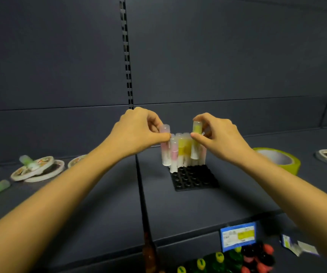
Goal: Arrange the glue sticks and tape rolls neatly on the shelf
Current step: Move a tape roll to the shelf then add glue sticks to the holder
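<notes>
on the shelf [99, 203], hands pinch pink glue stick [165, 147] and yellow glue stick [196, 142].

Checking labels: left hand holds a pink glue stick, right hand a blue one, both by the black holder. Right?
Head view: the right hand holds a yellow glue stick, not blue. The left hand does hold a pink glue stick, both by the black holder.

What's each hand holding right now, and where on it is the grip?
The left hand pinches a pink glue stick just below its cap; the right hand pinches a yellow glue stick near its top.
</notes>
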`<state>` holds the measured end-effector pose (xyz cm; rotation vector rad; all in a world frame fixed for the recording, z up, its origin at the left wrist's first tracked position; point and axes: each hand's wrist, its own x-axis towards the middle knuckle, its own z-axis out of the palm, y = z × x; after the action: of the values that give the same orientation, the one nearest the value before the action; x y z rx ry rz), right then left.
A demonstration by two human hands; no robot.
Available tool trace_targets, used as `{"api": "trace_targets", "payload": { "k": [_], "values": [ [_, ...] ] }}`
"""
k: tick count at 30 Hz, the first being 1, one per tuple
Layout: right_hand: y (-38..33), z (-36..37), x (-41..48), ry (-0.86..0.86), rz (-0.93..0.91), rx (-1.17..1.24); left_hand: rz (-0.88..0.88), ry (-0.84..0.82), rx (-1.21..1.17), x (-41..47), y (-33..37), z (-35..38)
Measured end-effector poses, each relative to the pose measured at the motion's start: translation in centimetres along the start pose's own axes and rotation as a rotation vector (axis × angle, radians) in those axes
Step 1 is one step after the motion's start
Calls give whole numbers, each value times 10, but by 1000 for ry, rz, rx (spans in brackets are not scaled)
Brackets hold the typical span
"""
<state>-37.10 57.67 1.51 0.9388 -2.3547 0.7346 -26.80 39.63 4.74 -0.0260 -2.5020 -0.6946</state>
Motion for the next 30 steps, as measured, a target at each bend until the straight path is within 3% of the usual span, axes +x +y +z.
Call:
{"api": "trace_targets", "payload": {
  "k": [17, 24, 30],
  "values": [
    [40, 28, -3, -56, -107, 202, -66, 150, 278, 0, 7, 82],
    [42, 32, -4, -4, -180, 190, 169, 179, 771, 8, 11, 88],
    [39, 36, -1, -6, -186, 149, 254, 82, 974, 15, 7, 93]
  ]
}}
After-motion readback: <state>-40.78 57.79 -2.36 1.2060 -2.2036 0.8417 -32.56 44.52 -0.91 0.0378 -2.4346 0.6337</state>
